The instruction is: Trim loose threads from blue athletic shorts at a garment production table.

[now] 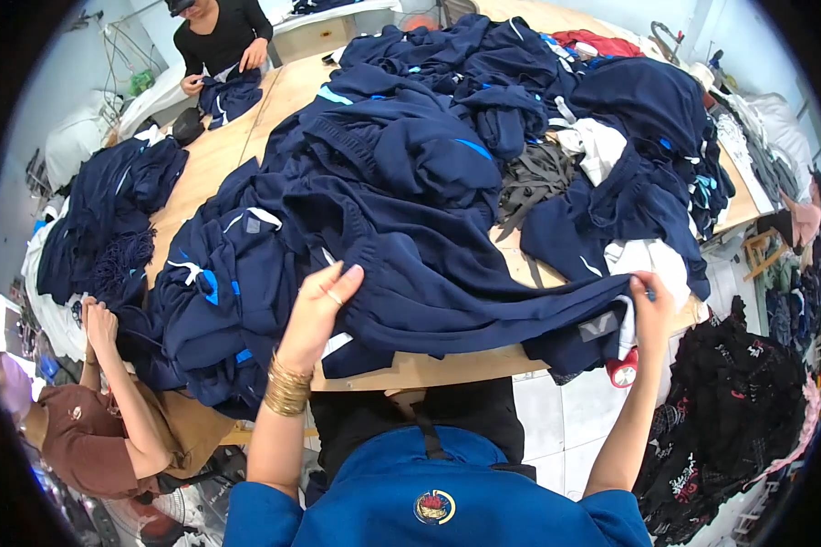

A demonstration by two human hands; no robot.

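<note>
A pair of navy trousers, by the look of its gathered elastic waistband, stretches sideways between my hands along the near table edge. At the waistband end, my left hand is closed on the cloth, with a ring on a finger and gold bangles at the wrist. Farther right, my right hand pinches the other end of the cloth. Beneath that end lies a dark piece with a grey square patch. A small red round object hangs below my right hand; its kind is unclear.
Navy garments pile high on the wooden table. Grey straps and white cloth lie among them. A co-worker in brown sits at left; another in black handles navy cloth across the table. Black printed fabric heaps at right.
</note>
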